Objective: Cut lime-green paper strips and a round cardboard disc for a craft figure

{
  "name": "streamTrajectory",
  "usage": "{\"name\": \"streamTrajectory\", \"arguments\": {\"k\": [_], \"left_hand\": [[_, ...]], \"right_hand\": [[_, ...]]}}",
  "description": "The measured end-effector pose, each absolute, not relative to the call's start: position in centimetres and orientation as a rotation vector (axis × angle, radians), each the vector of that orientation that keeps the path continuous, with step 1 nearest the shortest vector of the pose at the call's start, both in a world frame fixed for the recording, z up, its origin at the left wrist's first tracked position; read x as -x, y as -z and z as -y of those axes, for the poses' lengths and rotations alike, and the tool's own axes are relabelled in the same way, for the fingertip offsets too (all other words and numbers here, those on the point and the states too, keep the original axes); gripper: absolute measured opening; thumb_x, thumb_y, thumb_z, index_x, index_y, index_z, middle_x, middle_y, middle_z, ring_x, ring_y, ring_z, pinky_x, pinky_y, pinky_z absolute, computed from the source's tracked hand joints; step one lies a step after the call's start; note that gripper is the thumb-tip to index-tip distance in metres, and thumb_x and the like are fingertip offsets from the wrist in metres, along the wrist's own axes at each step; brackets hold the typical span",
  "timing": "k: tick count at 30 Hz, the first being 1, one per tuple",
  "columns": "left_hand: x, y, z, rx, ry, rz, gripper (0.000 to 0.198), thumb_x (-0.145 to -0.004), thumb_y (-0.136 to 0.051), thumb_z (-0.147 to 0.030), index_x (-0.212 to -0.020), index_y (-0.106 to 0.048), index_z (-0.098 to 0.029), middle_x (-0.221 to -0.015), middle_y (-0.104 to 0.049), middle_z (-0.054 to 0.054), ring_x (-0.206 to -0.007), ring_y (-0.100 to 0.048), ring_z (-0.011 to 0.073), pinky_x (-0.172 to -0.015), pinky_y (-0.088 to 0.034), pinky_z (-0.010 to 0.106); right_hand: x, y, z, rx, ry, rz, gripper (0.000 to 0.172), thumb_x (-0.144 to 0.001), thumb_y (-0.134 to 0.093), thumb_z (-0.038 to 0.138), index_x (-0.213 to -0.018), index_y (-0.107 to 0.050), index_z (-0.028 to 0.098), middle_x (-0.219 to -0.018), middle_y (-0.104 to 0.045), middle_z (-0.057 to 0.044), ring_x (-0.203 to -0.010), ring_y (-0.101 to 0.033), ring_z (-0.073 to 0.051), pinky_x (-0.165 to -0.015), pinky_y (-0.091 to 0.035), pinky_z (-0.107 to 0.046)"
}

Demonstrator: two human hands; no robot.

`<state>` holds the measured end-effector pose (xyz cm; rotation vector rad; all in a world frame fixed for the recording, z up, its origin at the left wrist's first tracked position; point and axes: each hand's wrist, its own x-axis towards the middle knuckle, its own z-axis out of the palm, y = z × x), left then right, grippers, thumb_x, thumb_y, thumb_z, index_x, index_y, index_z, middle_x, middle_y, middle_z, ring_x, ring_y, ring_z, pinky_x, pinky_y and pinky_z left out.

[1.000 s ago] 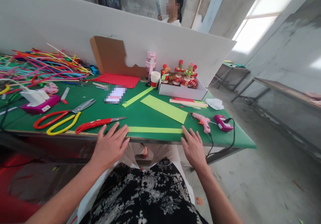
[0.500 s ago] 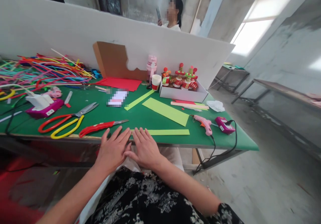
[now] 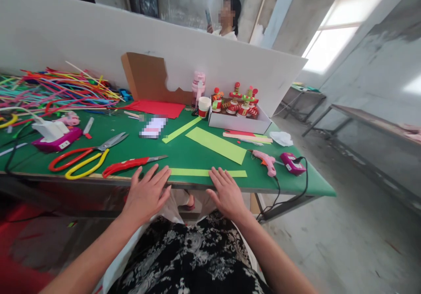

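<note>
A narrow light-green paper strip (image 3: 190, 172) lies flat along the front edge of the green table. My left hand (image 3: 146, 193) rests with stretched fingers at the strip's left end. Farther right, my right hand (image 3: 226, 192) lies flat with its fingertips on the strip. Neither hand grips anything. Just beyond my left fingers is a red-handled cutter (image 3: 126, 166), and left of it lie scissors (image 3: 87, 155) with one red and one yellow handle. A wider green paper sheet (image 3: 217, 145) and another green strip (image 3: 182, 130) lie behind.
A pink glue gun (image 3: 265, 162) and a purple power block (image 3: 291, 163) with a cord sit at the right. Behind stand a white box (image 3: 237, 123) of red-and-green figures, a paper cup (image 3: 204, 106) and a pink bottle (image 3: 198, 87). Pipe cleaners (image 3: 66, 87) are heaped at left.
My right hand has slid right along the strip, away from my left hand, uncovering the strip's middle. My left hand has stayed near the left end.
</note>
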<state>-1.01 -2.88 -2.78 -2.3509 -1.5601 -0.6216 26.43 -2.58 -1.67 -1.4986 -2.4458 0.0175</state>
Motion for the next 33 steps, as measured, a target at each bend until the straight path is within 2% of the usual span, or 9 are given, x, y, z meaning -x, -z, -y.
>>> {"name": "streamTrajectory", "arguments": {"k": [6, 14, 17, 19, 22, 24, 26, 29, 33], "left_hand": [[1.8, 2.6, 2.6, 2.386, 0.62, 1.605, 0.044, -0.096, -0.039, -0.036, -0.132, -0.063, -0.028, -0.139, -0.063, 0.006, -0.131, -0.054, 0.0343, -0.11, -0.029, 0.063], [2.6, 3.3, 2.2, 2.388, 0.657, 1.561, 0.041, -0.097, -0.04, -0.036, -0.132, -0.062, -0.034, -0.139, -0.064, 0.003, -0.131, -0.054, 0.0329, -0.108, -0.031, 0.06], [3.5, 3.3, 2.0, 2.427, 0.619, 1.53, 0.041, -0.097, -0.039, -0.038, -0.131, -0.062, -0.032, -0.14, -0.063, 0.005, -0.131, -0.054, 0.034, -0.105, -0.035, 0.059], [3.9, 3.0, 2.0, 2.422, 0.631, 1.521, 0.043, -0.097, -0.04, -0.039, -0.133, -0.06, -0.03, -0.14, -0.062, 0.008, -0.13, -0.056, 0.0338, -0.106, -0.037, 0.057], [2.7, 2.1, 2.2, 2.371, 0.698, 1.502, 0.05, -0.096, -0.041, -0.034, -0.144, -0.049, -0.025, -0.143, -0.06, 0.01, -0.134, -0.053, 0.0316, -0.112, -0.032, 0.055], [0.4, 1.8, 2.3, 2.419, 0.686, 1.428, 0.055, -0.094, -0.038, -0.024, -0.149, -0.043, -0.021, -0.147, -0.056, 0.01, -0.139, -0.048, 0.029, -0.116, -0.027, 0.053], [-2.6, 2.2, 2.4, 2.525, 0.59, 1.343, 0.059, -0.09, -0.036, -0.017, -0.149, -0.043, -0.016, -0.151, -0.051, 0.011, -0.143, -0.043, 0.0279, -0.118, -0.026, 0.052], [-6.1, 3.5, 2.3, 2.573, 0.519, 1.319, 0.062, -0.086, -0.04, -0.022, -0.147, -0.044, -0.009, -0.151, -0.049, 0.017, -0.143, -0.041, 0.0316, -0.115, -0.032, 0.051], [-5.9, 4.6, 2.2, 2.531, 0.551, 1.324, 0.058, -0.09, -0.041, -0.023, -0.146, -0.047, -0.01, -0.152, -0.049, 0.015, -0.142, -0.043, 0.0302, -0.113, -0.037, 0.046]], "right_hand": [[-31.5, 2.4, 3.1, 1.607, 0.094, 2.326, 0.05, -0.103, -0.037, 0.036, -0.145, -0.052, 0.014, -0.151, -0.05, -0.011, -0.144, -0.043, -0.028, -0.118, -0.036, -0.05], [-32.9, 2.9, 3.4, 1.671, 0.117, 2.226, 0.049, -0.102, -0.037, 0.034, -0.146, -0.051, 0.018, -0.15, -0.053, -0.009, -0.142, -0.045, -0.026, -0.12, -0.03, -0.051], [-32.9, 2.6, 3.6, 1.674, 0.047, 2.205, 0.055, -0.102, -0.036, 0.039, -0.151, -0.042, 0.015, -0.15, -0.052, -0.01, -0.144, -0.042, -0.026, -0.121, -0.028, -0.051], [-32.9, 2.2, 3.8, 1.683, 0.015, 2.199, 0.056, -0.102, -0.036, 0.044, -0.15, -0.044, 0.016, -0.152, -0.049, -0.011, -0.147, -0.037, -0.029, -0.121, -0.024, -0.055], [-31.7, 1.4, 4.0, 1.695, 0.035, 2.178, 0.064, -0.099, -0.039, 0.056, -0.147, -0.049, 0.014, -0.159, -0.038, -0.014, -0.151, -0.024, -0.036, -0.121, -0.016, -0.063], [-29.5, 0.9, 4.0, 1.637, 0.032, 2.212, 0.074, -0.097, -0.042, 0.062, -0.15, -0.044, 0.011, -0.162, -0.03, -0.016, -0.153, -0.019, -0.036, -0.123, -0.013, -0.062], [-26.7, 0.7, 3.8, 1.519, -0.03, 2.309, 0.076, -0.096, -0.042, 0.064, -0.152, -0.04, 0.011, -0.162, -0.03, -0.014, -0.153, -0.02, -0.033, -0.124, -0.013, -0.059], [-23.6, 1.2, 3.5, 1.441, -0.105, 2.386, 0.079, -0.096, -0.043, 0.063, -0.151, -0.04, 0.005, -0.157, -0.039, -0.018, -0.15, -0.029, -0.031, -0.125, -0.019, -0.051], [-24.4, 2.2, 3.4, 1.467, -0.068, 2.375, 0.073, -0.097, -0.046, 0.059, -0.151, -0.042, 0.009, -0.155, -0.043, -0.015, -0.148, -0.034, -0.03, -0.122, -0.029, -0.047]]}}
